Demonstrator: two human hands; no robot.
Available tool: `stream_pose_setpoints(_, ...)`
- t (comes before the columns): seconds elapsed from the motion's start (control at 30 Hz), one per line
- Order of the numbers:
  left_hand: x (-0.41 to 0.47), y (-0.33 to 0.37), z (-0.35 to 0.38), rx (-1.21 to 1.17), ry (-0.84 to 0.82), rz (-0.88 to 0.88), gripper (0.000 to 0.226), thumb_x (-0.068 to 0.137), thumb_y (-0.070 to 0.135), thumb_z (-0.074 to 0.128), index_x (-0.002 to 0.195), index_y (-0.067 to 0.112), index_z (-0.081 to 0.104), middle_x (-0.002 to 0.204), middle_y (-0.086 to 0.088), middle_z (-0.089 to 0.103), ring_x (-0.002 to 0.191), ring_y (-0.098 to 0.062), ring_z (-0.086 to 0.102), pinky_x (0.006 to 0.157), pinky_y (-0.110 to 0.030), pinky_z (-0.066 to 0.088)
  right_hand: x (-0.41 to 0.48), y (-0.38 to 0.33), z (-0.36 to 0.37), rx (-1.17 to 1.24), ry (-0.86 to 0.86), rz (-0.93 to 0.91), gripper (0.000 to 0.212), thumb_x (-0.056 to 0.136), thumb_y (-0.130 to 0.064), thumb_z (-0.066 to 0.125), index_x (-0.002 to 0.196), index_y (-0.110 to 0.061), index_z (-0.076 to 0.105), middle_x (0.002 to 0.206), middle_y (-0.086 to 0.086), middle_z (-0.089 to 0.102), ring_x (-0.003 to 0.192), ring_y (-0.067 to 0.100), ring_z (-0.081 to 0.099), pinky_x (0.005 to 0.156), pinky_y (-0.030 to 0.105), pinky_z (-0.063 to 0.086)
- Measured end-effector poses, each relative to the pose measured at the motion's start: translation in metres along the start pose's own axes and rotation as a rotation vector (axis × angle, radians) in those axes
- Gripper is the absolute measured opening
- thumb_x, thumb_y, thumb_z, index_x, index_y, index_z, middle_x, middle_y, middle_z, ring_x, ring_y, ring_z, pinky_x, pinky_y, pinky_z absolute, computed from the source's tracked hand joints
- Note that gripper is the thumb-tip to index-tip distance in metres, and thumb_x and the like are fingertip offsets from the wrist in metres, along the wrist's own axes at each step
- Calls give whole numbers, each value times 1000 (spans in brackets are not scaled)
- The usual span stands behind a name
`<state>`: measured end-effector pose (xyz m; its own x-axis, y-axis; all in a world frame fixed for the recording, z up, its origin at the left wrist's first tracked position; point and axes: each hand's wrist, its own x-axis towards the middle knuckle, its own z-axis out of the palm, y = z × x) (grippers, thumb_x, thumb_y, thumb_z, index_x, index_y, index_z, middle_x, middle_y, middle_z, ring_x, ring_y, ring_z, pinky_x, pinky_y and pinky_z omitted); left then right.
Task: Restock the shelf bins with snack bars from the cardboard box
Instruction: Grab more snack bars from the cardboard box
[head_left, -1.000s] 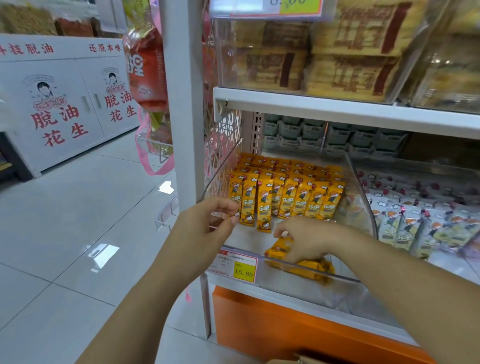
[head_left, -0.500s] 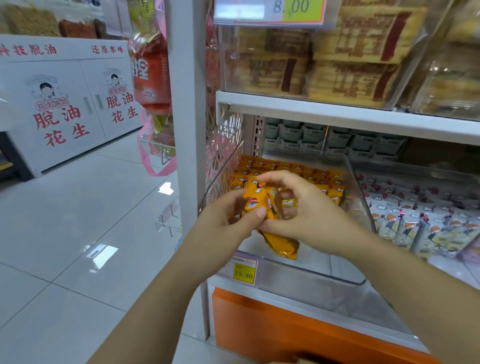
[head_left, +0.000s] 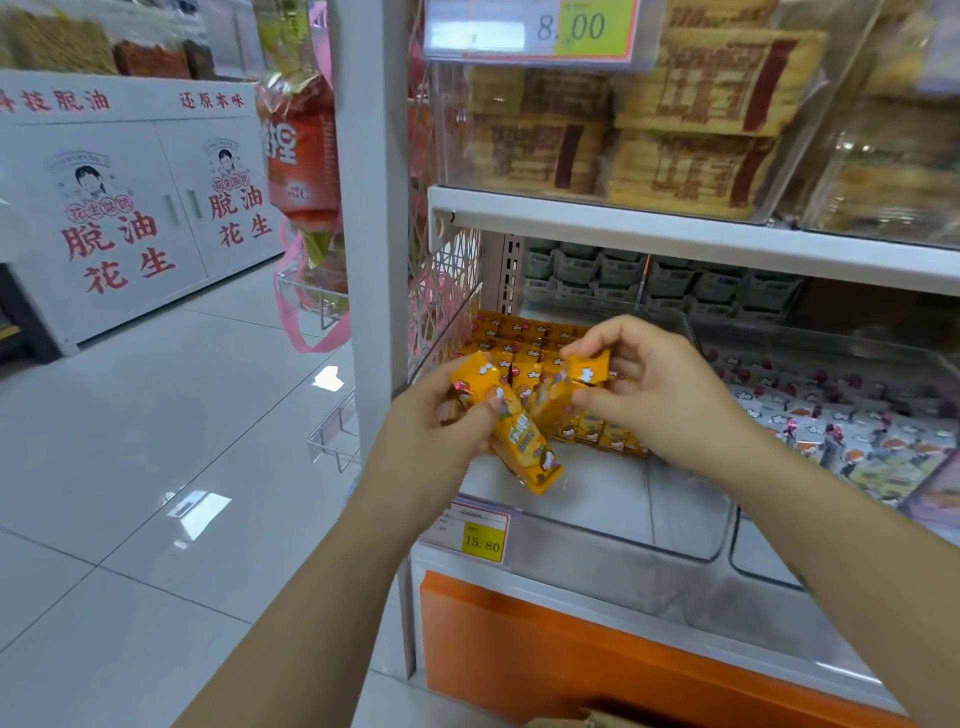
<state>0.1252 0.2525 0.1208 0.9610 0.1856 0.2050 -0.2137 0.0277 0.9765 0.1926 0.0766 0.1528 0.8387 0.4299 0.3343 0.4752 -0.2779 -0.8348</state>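
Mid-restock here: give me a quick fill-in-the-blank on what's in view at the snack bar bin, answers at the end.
The price tag on the clear bin's front reads ____.
Of the left hand and right hand, ____ hold snack bars.
The stocked rows of bars stand at the bin's ____.
The grey packets lie in the bin to its ____.
Missing words: 15.80; both; back; right.

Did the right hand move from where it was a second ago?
Yes. The right hand lifted up from the bin front edge, farther above the yellow price tag, and now pinches a snack bar.
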Motion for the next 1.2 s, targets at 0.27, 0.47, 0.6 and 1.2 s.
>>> stream_pose_setpoints(0.27,7,-6,-5,-127,136,-120,20,92,8,58,107,18,65,107,-8,70,95,-18,69,73,-26,59,-8,-1,-5,40,155,-39,52,77,16,63,88,-34,64,94,-9,64,88,18,63,79,40,55)
stream_pose_setpoints(0.47,5,-5,-1,-190,82,-115,27,92,6,57,118,11,61,106,-7,70,95,-16,69,71,-26,58,-13,-2,14,26,144,-88,33,71,-1,78,73,-32,68,96,-11,62,89,-3,58,74,11,44)
stream_pose_setpoints(0.6,5,-5,-5,-13,94,-31,25,91,7,60,110,22,65,102,2,71,99,-16,67,76,-27,57,-13,-1,11,-65,267,-18,24,75,-11,77,78,-31,62,89,-11,61,78,5,56,70,20,47)
stream_pose_setpoints(1.2,3,-6,-1,359,-108,89,31,91,13,62,108,38,59,105,14,64,91,5,59,69,-3,45,-6,-5,16,-252,-165,75,38,74,-19,80,106,-31,62,100,-9,68,89,3,65,79,22,55)
